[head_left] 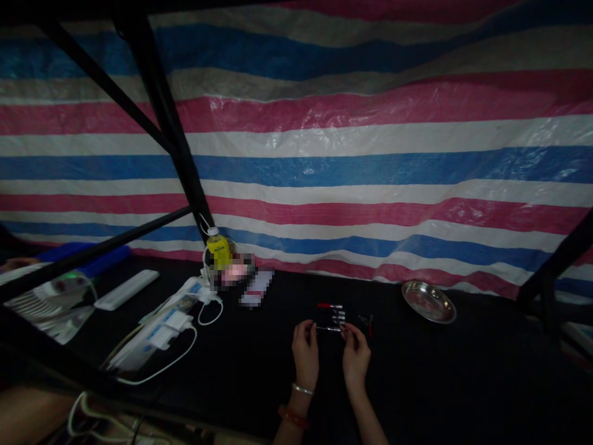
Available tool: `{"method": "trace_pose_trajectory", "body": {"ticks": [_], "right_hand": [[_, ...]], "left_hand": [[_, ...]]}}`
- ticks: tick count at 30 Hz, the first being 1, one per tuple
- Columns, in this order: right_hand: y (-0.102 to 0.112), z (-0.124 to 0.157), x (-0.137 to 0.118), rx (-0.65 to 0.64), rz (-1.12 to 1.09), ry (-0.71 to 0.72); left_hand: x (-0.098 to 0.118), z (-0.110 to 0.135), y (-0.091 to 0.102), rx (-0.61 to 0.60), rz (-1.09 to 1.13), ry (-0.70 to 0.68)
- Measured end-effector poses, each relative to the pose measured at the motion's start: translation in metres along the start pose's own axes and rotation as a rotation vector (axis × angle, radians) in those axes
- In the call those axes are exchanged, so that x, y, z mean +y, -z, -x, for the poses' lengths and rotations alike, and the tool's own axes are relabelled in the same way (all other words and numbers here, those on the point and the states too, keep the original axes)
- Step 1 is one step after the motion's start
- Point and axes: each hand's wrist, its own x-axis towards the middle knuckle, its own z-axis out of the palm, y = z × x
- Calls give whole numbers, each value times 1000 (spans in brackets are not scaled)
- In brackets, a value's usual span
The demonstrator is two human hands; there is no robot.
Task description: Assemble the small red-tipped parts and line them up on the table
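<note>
A slim pen-like stick (328, 329) with a silvery, shiny body lies crosswise between my hands. My left hand (306, 353), with a silver bangle and a reddish bracelet at the wrist, pinches its left end. At its right end, the fingertips of my right hand (356, 357) are closed together. Just beyond it, several similar sticks lie side by side in a row, the farthest being a red stick (330, 306) with a silver tip. To the right of the row is a small cluster of dark and red pieces (367, 321), too dim to name.
A round metal dish (428, 302) stands at the back right. On the left are a power strip (162, 334) with white cables, a yellow bottle (218, 248) and a white bar (127, 289). Black frame posts (178, 145) cross the left. Another person's arm (37, 411) shows bottom left.
</note>
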Motion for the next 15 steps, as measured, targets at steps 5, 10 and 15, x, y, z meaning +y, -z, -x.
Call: {"method": "trace_pose_trajectory", "body": {"ticks": [5, 10, 15], "right_hand": [[-5, 2, -16, 5, -116, -61], [-5, 0, -40, -117, -35, 26], [-4, 2, -50, -256, 58, 125]], "left_hand": [[-5, -10, 2, 4, 304, 173], [-3, -16, 8, 18, 573, 343], [0, -15, 9, 7, 593, 354]]}}
